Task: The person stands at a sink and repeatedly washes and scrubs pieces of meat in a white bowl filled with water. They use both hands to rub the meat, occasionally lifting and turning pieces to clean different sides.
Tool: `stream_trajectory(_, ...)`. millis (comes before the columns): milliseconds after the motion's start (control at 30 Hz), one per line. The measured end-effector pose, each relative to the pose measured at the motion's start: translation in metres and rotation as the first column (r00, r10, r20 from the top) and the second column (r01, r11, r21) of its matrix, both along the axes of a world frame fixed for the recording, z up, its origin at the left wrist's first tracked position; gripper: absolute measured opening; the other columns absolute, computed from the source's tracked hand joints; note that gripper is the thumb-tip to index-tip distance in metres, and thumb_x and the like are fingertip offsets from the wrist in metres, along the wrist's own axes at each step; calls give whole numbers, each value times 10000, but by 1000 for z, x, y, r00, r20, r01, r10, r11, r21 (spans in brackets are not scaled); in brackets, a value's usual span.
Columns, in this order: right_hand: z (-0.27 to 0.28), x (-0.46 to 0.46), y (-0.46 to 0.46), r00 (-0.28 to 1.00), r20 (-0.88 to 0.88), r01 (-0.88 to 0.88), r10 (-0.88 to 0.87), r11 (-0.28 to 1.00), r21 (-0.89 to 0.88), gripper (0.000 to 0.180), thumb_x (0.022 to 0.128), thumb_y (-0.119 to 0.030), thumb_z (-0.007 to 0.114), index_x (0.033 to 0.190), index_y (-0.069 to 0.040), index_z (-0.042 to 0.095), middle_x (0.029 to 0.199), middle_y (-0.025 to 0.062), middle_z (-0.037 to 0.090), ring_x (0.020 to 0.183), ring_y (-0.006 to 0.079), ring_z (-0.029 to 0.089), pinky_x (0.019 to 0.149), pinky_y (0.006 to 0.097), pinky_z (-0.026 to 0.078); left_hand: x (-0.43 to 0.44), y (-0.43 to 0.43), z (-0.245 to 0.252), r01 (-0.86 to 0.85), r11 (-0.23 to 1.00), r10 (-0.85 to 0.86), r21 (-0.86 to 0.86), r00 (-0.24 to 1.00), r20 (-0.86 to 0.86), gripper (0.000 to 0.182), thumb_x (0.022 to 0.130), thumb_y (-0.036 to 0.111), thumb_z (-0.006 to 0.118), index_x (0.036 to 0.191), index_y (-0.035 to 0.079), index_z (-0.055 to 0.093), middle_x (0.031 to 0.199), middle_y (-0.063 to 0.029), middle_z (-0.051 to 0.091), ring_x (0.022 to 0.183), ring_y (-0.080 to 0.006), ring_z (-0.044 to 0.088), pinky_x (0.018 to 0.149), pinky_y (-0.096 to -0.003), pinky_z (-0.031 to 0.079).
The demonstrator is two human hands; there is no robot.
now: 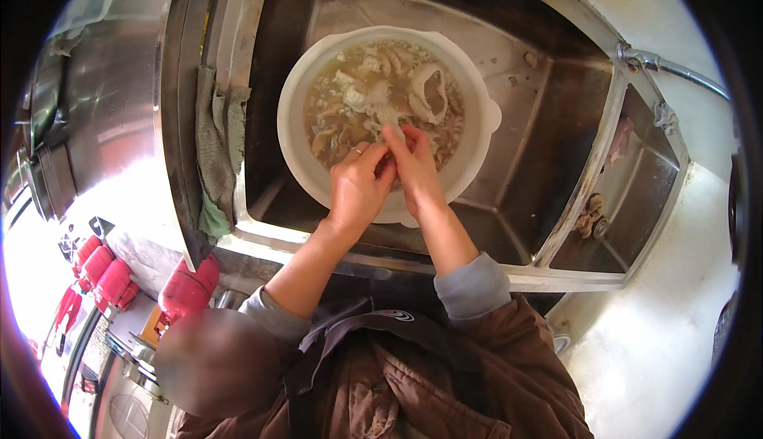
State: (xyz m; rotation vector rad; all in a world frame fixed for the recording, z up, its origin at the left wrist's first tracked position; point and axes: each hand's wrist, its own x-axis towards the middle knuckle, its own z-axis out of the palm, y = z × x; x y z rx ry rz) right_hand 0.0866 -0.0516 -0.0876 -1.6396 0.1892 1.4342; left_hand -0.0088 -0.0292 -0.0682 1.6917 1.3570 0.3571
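Note:
A large white plastic basin (292, 147) sits in a stainless steel sink, filled with cloudy brownish liquid and pale pieces that look like meat or tripe. One ring-shaped pale piece (417, 105) lies at the basin's right side. Over the basin's near half, my left hand (360, 182) and my right hand (414, 161) meet at the fingers. Between them they hold a pale, soft piece (387, 115) whose far end reaches toward the liquid. My left hand wears a ring. The fingertips partly hide one another.
A grey-green cloth (214, 147) hangs over the sink's left edge. To the right is a smaller sink compartment (632, 200) with scraps in it. A metal pipe (679, 66) runs at the upper right. Red gas cylinders (185, 287) stand at the lower left.

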Motion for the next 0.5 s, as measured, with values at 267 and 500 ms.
stream_trajectory(267,-6,21,-20,969,183,-161,167,986,-47,274,876,-179,541,1041,37,511,775,55,568,666,113,520,577,253,428,0,3,12,158,987,-152,-26,976,155,290,720,-41,590,1001,32,600,921,-127,606,851,-249,604,726,-329,482)
stream_trajectory(500,28,76,-14,803,192,-594,564,786,173,214,874,-148,516,1012,3,579,725,15,557,598,91,498,584,231,409,4,62,-6,581,813,-582,46,805,114,337,749,80,638,1077,58,561,1018,-107,552,945,-245,512,838,-342,406)
